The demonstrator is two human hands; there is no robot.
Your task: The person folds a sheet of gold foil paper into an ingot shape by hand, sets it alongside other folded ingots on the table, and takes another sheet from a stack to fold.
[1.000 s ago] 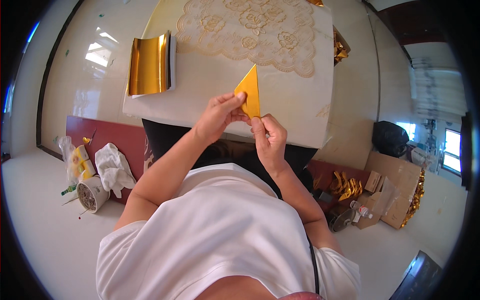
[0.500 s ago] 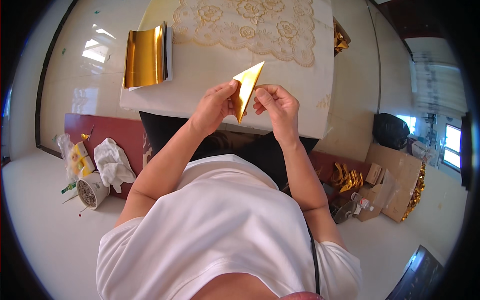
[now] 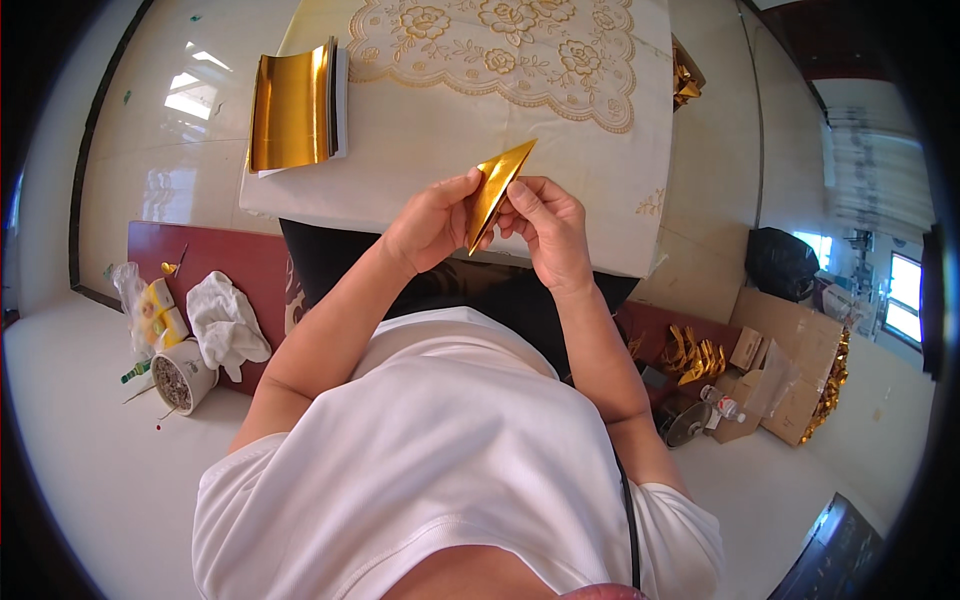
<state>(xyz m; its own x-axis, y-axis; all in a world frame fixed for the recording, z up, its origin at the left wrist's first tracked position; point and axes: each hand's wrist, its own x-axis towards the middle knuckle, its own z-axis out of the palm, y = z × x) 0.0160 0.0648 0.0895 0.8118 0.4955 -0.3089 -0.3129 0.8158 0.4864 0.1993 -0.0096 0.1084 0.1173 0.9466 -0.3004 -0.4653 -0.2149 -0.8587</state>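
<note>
Your left hand (image 3: 437, 220) was gripping the folded gold paper (image 3: 499, 195), with the thumb on its shiny face and the other fingers partly hidden behind. Your right hand (image 3: 552, 225) was also closed on it, pinching the right edge between thumb and curled fingers. The paper was above the near edge of the table (image 3: 400, 150), one sharp tip directed to one o'clock, the other to seven. Seen from this paper, the stack of gold sheets (image 3: 292, 110) lay at ten o'clock, and the lace cloth (image 3: 500, 60) at twelve. The crumpled white cloth (image 3: 228, 320) was at eight o'clock, and the cardboard box (image 3: 795, 340) at four.
</note>
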